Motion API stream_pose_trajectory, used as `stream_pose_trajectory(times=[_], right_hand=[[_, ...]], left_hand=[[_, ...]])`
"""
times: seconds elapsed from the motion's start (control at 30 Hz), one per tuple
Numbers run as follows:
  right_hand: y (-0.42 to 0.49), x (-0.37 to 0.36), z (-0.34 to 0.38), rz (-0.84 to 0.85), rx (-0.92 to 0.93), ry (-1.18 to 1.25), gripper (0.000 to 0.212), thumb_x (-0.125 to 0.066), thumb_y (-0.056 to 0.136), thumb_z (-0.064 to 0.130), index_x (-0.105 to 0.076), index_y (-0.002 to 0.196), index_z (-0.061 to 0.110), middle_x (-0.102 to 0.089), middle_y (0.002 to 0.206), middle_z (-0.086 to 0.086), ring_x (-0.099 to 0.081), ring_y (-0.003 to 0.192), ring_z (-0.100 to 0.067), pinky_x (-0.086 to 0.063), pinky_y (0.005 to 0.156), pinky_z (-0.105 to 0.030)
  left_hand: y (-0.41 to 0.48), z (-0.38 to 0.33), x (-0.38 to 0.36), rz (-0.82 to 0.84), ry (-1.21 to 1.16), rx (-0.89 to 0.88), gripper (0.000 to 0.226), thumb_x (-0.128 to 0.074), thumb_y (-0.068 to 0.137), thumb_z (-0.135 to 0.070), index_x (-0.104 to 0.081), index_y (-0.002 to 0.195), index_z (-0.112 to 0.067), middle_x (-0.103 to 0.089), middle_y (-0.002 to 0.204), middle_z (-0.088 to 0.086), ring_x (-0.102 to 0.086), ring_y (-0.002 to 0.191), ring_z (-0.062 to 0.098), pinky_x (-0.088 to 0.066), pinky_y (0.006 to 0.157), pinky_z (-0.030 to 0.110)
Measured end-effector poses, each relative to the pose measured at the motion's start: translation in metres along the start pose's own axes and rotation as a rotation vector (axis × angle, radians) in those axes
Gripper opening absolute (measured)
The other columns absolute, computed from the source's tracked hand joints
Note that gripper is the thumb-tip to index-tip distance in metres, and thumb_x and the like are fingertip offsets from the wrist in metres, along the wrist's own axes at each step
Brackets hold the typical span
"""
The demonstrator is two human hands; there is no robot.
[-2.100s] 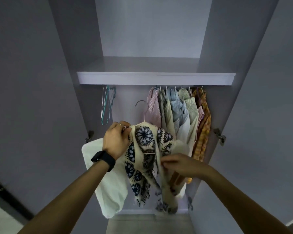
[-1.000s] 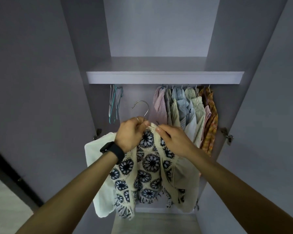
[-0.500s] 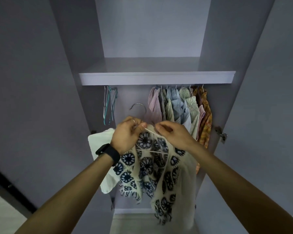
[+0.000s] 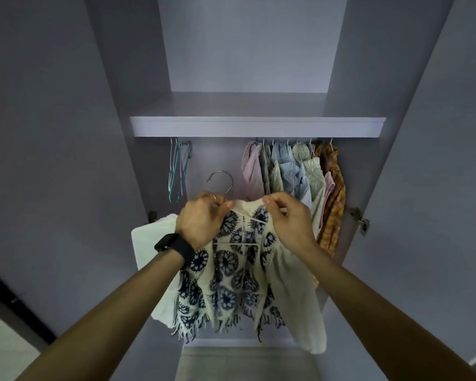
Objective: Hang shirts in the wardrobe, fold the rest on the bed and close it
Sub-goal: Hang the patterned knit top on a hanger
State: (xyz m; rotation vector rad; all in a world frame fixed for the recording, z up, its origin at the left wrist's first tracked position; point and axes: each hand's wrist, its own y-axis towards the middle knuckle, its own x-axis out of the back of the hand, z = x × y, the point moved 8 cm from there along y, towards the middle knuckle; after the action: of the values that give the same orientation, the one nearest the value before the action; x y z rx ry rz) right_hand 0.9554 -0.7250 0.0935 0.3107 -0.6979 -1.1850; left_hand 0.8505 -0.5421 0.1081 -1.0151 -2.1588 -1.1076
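Head view has the left grip [image 4: 201,220] pinching the hanger [image 4: 230,188] at its neck and the right grip [image 4: 289,220] pinching the patterned shirt [image 4: 231,273] by the collar, apparently squaring it before hooking it up in the open wardrobe [image 4: 259,127] left of the hung shirts [image 4: 291,174].

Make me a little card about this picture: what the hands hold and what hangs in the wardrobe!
left hand: pinches the patterned top at its neck
right hand: pinches the same neck edge
hanger: inside the top, hook free, not yet hung
hung shirts: bunched at the right, under the shelf
empty hangers: at the left, under the shelf
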Motion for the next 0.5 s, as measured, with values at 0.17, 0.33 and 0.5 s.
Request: stream_pose_trajectory(times=[0.17, 0.33, 0.5], right_hand=[[-0.01, -0.041, 0.03, 0.302, 0.087, 0.02, 0.021, -0.066, 0.096, 0.031, -0.075, 0.113, 0.022, -0.075, 0.101, 0.01, -0.069, 0.09, -0.002, -0.057, 0.083, -0.024], [0.004, -0.028, 0.018, 0.378, 0.199, -0.453, 0.037, -0.057, 0.1, 0.041, -0.062, 0.131, 0.023, -0.066, 0.113, 0.006, -0.057, 0.104, -0.012, -0.044, 0.095, -0.035], [-0.008, -0.045, 0.004, 0.501, 0.186, -0.304, 0.024, -0.046, 0.107, 0.029, -0.061, 0.103, 0.011, -0.052, 0.074, 0.012, -0.051, 0.069, -0.004, -0.04, 0.065, -0.033]], left_hand=[[-0.006, 0.004, -0.013, -0.032, -0.074, 0.005, 0.028, -0.059, 0.097, -0.039, -0.07, 0.093, -0.014, -0.069, 0.093, 0.004, -0.066, 0.081, 0.022, -0.052, 0.073, 0.033], [-0.01, 0.012, -0.001, -0.041, -0.289, 0.007, 0.022, -0.063, 0.096, -0.035, -0.066, 0.081, -0.019, -0.071, 0.083, -0.028, -0.063, 0.077, -0.014, -0.04, 0.067, -0.001], [-0.014, 0.019, 0.003, -0.02, -0.325, 0.021, 0.022, -0.062, 0.096, -0.042, -0.069, 0.086, -0.023, -0.071, 0.079, -0.018, -0.065, 0.076, -0.001, -0.054, 0.079, 0.025]])
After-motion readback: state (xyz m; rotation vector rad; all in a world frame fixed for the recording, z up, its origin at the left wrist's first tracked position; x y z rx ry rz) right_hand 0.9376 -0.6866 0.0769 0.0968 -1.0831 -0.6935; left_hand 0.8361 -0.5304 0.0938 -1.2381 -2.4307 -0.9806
